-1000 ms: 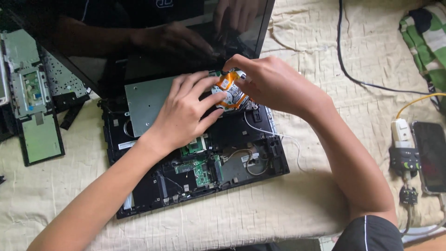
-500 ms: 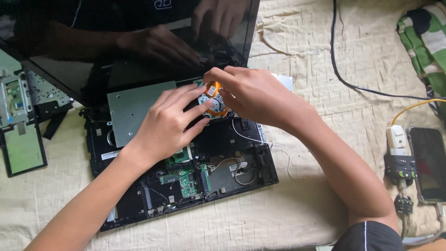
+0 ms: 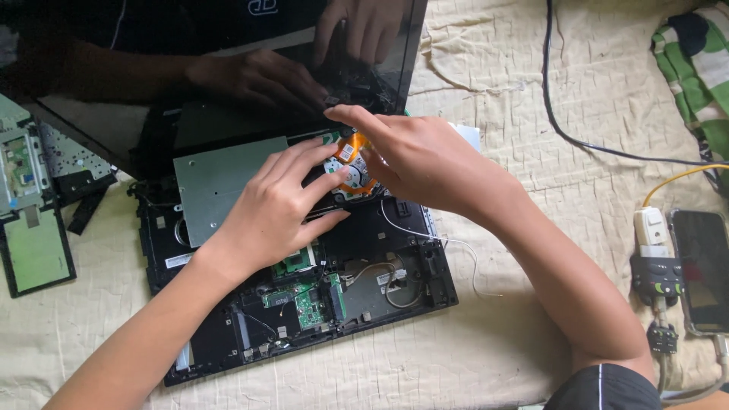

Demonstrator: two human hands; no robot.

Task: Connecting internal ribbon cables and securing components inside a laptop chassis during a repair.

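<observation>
An opened black laptop base (image 3: 410, 288) lies on a cream cloth, its green circuit boards (image 3: 300, 300) and a grey metal plate (image 3: 216, 178) exposed. My left hand (image 3: 281, 201) rests flat on the base, fingertips touching a small round part with orange tape (image 3: 351, 163) near the hinge. My right hand (image 3: 414, 156) comes from the right and pinches that same part with its fingertips. The dark screen (image 3: 228, 61) behind mirrors both hands.
Removed laptop parts (image 3: 30, 205) lie at the left. A black cable (image 3: 577, 137) runs across the cloth at the back right. A white adapter (image 3: 653, 228), a dark phone (image 3: 702, 269) and a striped green cloth (image 3: 702, 68) sit at the right edge.
The view has shifted, so the laptop sits lower and more to the left. Both hands stay on the orange-taped part; my right fingers have stretched out over it toward the hinge.
</observation>
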